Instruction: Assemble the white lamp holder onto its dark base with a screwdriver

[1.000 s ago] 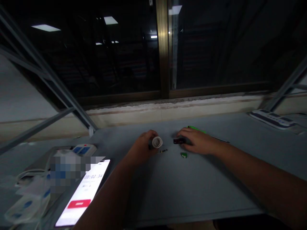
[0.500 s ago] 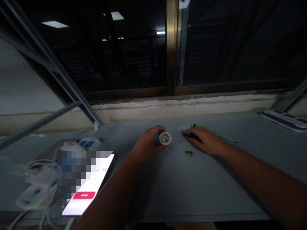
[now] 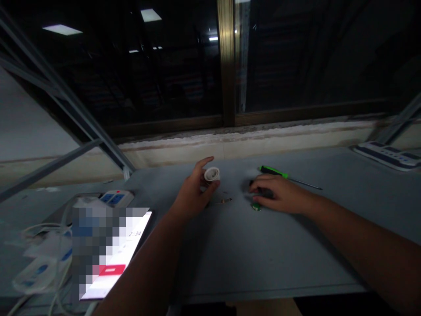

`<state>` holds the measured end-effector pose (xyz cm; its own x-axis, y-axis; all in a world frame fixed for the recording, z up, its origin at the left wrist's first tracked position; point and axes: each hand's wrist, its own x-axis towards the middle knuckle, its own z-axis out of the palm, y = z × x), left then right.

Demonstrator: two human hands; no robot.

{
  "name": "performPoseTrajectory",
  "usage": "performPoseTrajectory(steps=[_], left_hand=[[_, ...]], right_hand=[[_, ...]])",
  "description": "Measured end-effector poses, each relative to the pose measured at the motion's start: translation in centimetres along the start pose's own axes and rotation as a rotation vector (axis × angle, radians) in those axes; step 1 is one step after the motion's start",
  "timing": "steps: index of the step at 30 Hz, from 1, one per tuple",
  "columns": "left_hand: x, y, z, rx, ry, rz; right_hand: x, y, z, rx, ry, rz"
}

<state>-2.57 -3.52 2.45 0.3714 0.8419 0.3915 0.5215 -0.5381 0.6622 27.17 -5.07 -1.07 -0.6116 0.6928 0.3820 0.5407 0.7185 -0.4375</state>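
Note:
My left hand (image 3: 192, 195) holds a round white plastic fitting, cup-shaped like a lamp holder (image 3: 212, 174), between thumb and fingers. Its open end faces up toward me, and one finger is stretched out beyond the rim. Over the desk to the right, my right hand (image 3: 279, 193) is curled around a dark object (image 3: 265, 192) whose kind I cannot make out. Just below those fingertips lies a small green piece (image 3: 255, 206). Between the hands are some tiny metal parts (image 3: 226, 200). A green and black screwdriver (image 3: 274, 171) rests behind my right hand.
At the left lies a lit phone (image 3: 123, 250) beside a power strip (image 3: 117, 197), a tangle of white cables and plastic wrapping. Another power strip (image 3: 386, 156) sits at the far right. A metal frame post (image 3: 95, 127) and the window wall bound the grey desk (image 3: 250, 254).
The white fitting has tilted and shifted slightly left and up in my left hand, with one finger now extended. My right hand has come down nearer the green piece, uncovering more of the screwdriver.

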Motion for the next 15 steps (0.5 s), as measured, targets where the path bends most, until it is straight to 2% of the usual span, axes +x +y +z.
performPoseTrajectory(steps=[3, 7, 11, 15], left_hand=[[0.10, -0.20, -0.13, 0.004, 0.037, -0.019], [0.32, -0.57, -0.01, -0.139, 0.067, -0.080], [0.61, -0.63, 0.15, -0.294, 0.074, -0.149], [0.79, -0.42, 0.20, -0.406, 0.088, -0.197]], right_hand=[[-0.25, -0.78, -0.12, 0.045, -0.133, -0.011], [-0.33, -0.61, 0.07, 0.033, -0.211, 0.016], [-0.26, -0.17, 0.21, 0.029, -0.208, 0.044], [-0.21, -0.06, 0.00, 0.058, -0.144, 0.041]])
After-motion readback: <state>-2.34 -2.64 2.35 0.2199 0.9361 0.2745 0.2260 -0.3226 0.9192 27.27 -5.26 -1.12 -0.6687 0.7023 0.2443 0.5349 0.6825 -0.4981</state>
